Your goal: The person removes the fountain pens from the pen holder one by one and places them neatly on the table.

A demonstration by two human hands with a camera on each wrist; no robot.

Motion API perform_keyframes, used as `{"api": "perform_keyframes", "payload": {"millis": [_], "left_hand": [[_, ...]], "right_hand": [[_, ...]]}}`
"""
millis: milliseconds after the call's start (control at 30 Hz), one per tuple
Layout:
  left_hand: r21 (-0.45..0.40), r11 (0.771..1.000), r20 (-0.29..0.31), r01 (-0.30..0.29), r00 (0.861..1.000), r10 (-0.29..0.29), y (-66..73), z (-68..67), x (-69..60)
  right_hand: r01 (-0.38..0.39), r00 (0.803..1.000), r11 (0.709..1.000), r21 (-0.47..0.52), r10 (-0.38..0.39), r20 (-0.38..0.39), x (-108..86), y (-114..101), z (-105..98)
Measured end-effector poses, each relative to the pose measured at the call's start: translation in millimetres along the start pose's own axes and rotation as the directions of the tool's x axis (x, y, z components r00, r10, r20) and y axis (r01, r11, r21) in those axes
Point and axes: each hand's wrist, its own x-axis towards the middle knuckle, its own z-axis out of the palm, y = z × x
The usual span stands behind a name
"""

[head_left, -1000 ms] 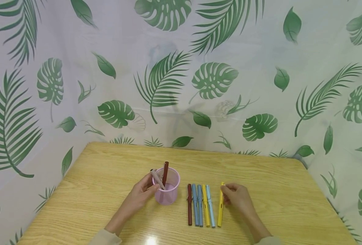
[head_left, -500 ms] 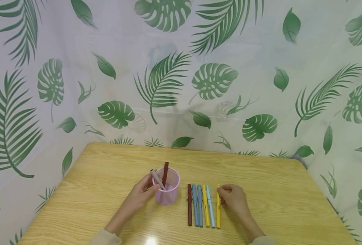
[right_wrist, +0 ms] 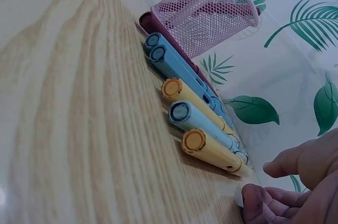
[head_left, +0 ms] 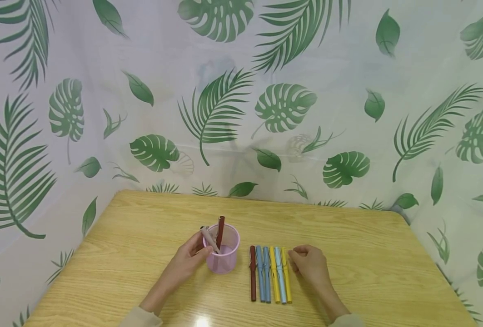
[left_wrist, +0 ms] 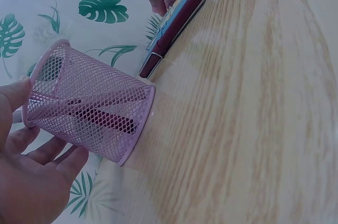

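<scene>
Head view: outermost yellow pen (head_left: 286, 275) lies beside right grip (head_left: 311, 266), apparently apart.

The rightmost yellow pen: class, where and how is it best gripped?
Probably pinch the rightmost yellow pen across its barrel, coming from above and the right: it lies flat, with the light blue pen close along its left and its barrel's right side exposed.
</scene>
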Motion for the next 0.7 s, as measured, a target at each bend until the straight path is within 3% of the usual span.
{"api": "perform_keyframes", "payload": {"millis": [267, 700], "left_hand": [[0.001, 1.000, 0.003, 0.003, 1.000, -0.003, 0.0, 0.3, -1.3], [-0.001, 1.000, -0.008, 0.017, 1.000, -0.017, 0.1, 1.1, 0.3]], "right_hand": [[0.003, 1.000, 1.000, -0.031, -0.004, -0.014, -0.1, -0.2, 0.0], [0.006, 0.997, 0.997, 0.073, -0.001, -0.074, -2.2, -11.4, 2.3]]}}
